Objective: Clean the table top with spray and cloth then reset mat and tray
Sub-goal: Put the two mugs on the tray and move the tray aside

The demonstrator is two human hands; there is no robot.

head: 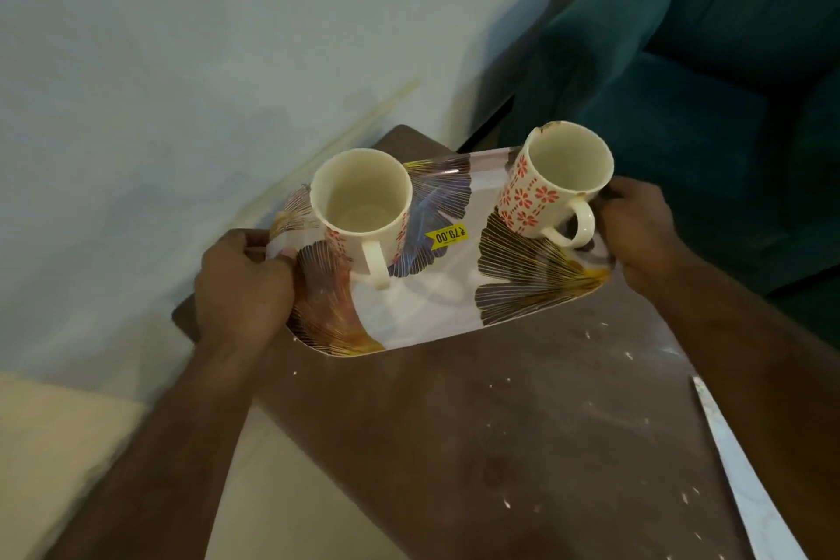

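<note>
We've got two cream mugs with red flower prints, the left mug (362,201) and the right mug (555,186), both upright and well apart. A yellow price sticker (447,236) sits between them. We also see a teal sofa (709,73) by a pale wall (204,36).

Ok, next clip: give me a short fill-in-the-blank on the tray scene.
1. The tray carries ____ mugs.
2. Each hand, left hand and right hand, holds one ____ of the tray.
3. The sticker on the tray is ____ in colour.
4. Both mugs, left mug and right mug, stand ____.

Missing words: two; end; yellow; upright
</note>
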